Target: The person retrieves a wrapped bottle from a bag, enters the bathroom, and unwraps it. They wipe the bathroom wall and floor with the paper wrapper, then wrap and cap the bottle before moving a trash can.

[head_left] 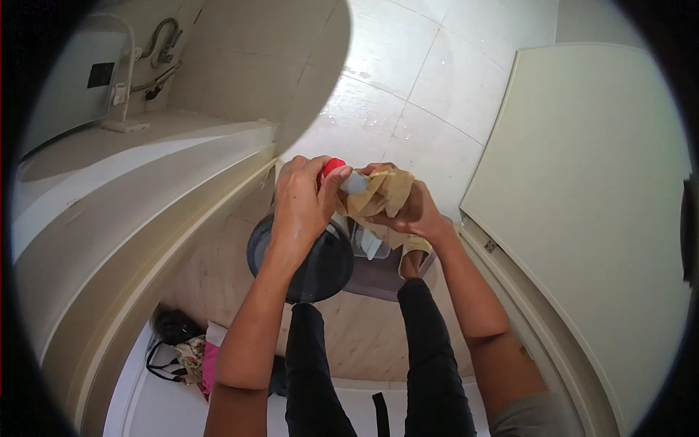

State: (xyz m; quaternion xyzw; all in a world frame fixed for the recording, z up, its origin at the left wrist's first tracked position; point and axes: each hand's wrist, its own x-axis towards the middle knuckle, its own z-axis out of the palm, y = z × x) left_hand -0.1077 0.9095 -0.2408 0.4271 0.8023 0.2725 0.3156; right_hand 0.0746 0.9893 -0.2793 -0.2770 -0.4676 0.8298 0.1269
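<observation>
My left hand [300, 200] is closed around the red cap [334, 167] of a small translucent whitish bottle [354, 183]. The bottle's other end lies against crumpled brown material [382, 193], paper or cloth, which my right hand [416, 211] grips from the right side. Both hands are close together, above a dark round bucket or bin [309, 266]. Beneath the brown material sits a clear plastic container [371, 242] with a white item in it, partly hidden. The fingertips of my right hand are mostly covered by the brown material.
Beyond my hands lies a wet tiled floor [415, 95]. An open cream door [582, 189] stands at the right; a pale curved ledge [167, 164] runs along the left. A purplish mat [375, 288] and my slippered foot [415, 255] are below. Bags [191, 357] lie lower left.
</observation>
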